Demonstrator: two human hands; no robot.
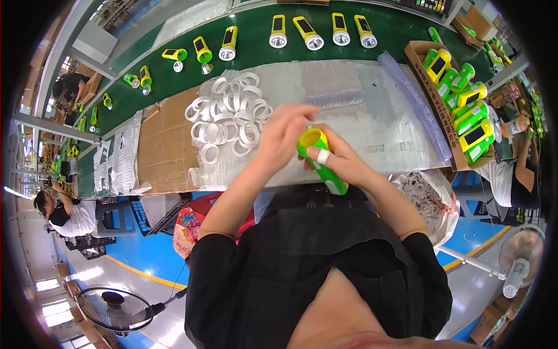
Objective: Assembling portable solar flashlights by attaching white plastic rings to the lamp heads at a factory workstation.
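My right hand (pixel 344 157), with a white wrap on one finger, is closed around a green and yellow flashlight body (pixel 330 175). Its wide yellow mouth tilts up toward my left hand, and no lamp head is fitted in it. My left hand (pixel 283 135) hovers just beside that mouth with its fingers bent together; whatever they pinch is hidden. Left of it, a pile of white plastic rings (pixel 224 113) lies on the plastic-covered cardboard. Beyond my hands, thin clear discs (pixel 332 99) lie overlapped in a row.
Flashlights (pixel 278 32) stretch along the green bench (pixel 253 23) at the back. On the right, a cardboard box (pixel 433 104) holds several more, beside a bubble-wrap roll (pixel 415 107). A bag of rings (pixel 424 200) hangs below the edge. Fans (pixel 116 308) and other people flank me.
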